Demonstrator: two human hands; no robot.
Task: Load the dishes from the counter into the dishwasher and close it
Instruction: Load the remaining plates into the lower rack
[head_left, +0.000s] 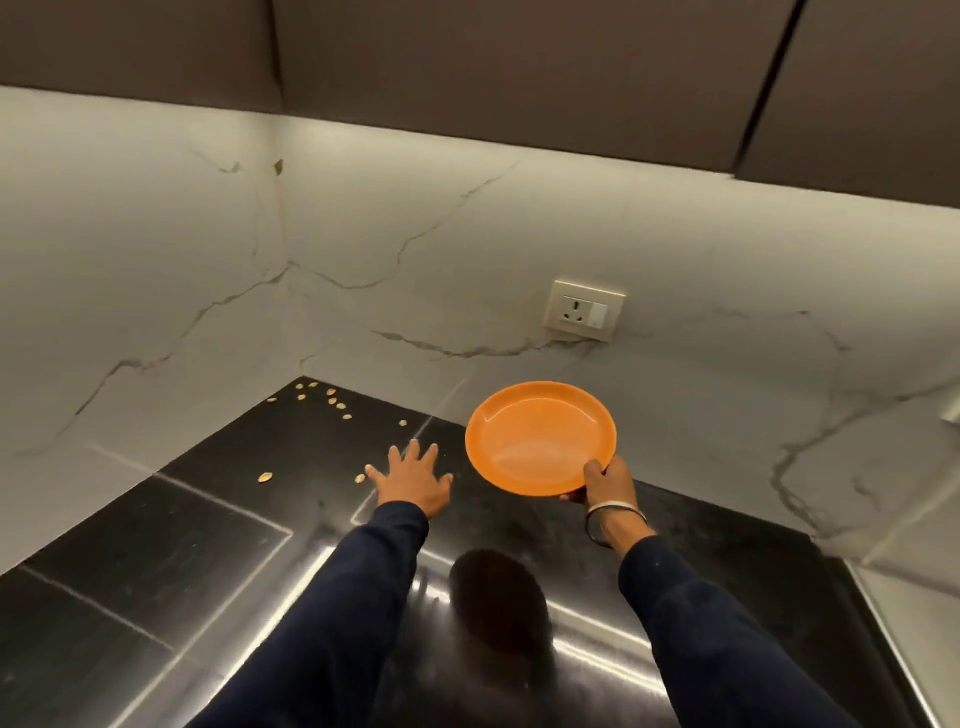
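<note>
Counter (197, 561): black, glossy and reflective, with thin pale seam lines; it fills the near field and runs back into a corner.
Left hand (413, 480): grip apart, fingers straight and spread, just over or on the counter; contact cannot be confirmed.
Right hand (605, 480): grip clamped on the near rim of the orange plate (540, 436), thumb on top, fingers below.
Plate location: held clear above the counter, tilted slightly, right of centre, empty.
Plate build: round, shallow, smooth and shiny with a raised rim; judged plastic and light.
Step in hand: carrying the plate to the dishwasher, which is not in view; advise keeping the pinch firm on the rim and turning steadily.
Debris: small pale seeds (332, 399) scattered toward the far corner.
Wall: white marble-look slab with grey veins, bearing a socket (584, 310).
</note>
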